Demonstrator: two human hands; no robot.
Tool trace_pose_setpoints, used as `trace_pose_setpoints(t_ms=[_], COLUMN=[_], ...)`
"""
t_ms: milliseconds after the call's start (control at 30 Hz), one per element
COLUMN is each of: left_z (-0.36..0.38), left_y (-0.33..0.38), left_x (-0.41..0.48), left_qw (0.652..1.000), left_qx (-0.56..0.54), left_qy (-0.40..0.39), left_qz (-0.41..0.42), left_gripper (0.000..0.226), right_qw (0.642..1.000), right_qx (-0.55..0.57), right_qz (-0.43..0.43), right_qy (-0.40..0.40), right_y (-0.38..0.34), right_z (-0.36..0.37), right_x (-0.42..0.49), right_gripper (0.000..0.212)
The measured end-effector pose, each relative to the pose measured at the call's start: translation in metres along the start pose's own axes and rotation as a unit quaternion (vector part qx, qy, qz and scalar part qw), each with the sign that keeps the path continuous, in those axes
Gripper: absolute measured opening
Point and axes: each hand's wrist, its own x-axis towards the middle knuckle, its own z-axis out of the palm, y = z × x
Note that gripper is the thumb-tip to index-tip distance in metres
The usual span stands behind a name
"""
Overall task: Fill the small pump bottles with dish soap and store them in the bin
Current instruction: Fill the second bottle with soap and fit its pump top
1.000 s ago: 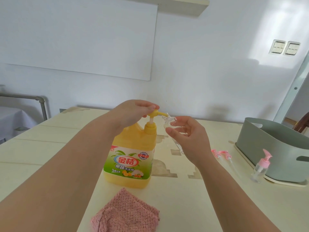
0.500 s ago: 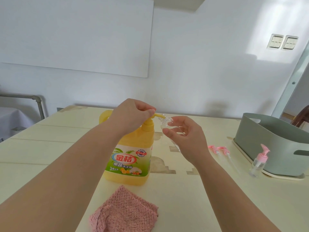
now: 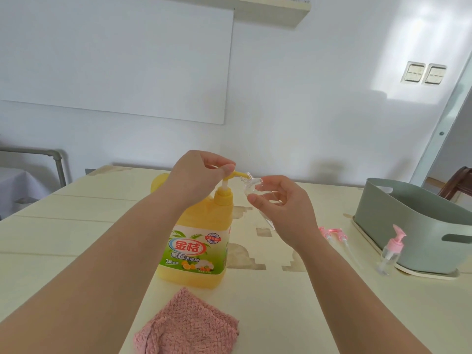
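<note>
Soap jug [image 3: 204,221] stands on cream table [image 3: 332,302], wall [image 3: 306,111] behind.

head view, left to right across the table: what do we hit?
dish soap jug → small clear bottle held in the right hand → two loose pink pumps → green bin. Left out for overlap: pink cloth, capped pump bottle.
</note>
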Motion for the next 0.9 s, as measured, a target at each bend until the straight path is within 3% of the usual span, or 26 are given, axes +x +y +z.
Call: trace_pose_setpoints(t_ms=[300, 533, 733, 900], left_z=[0.011, 0.019, 0.009, 0.003], left_y=[-0.008, -0.013, -0.007, 0.002], left_x=[-0.006, -0.017, -0.01, -0.005], left_qw=[0.996, 0.983, 0.98, 0.981], left_qx=[0.076, 0.126, 0.18, 0.168], left_qy=[0.037, 0.096, 0.049, 0.039], left_qz=[0.001, 0.092, 0.064, 0.091], left_gripper=[0.019, 0.02, 0.021, 0.019], right_qw=[1.0, 0.999, 0.995, 0.979], right_qx=[0.014, 0.041, 0.056, 0.135], right_qz=[0.005, 0.031, 0.073, 0.124], right_qy=[-0.003, -0.002, -0.037, -0.091], right_y=[0.005, 0.009, 0.006, -0.006], right_z=[0.004, 0.007, 0.006, 0.001], right_x=[-0.006, -0.011, -0.012, -0.009], right_gripper=[0.029, 0.027, 0.022, 0.022])
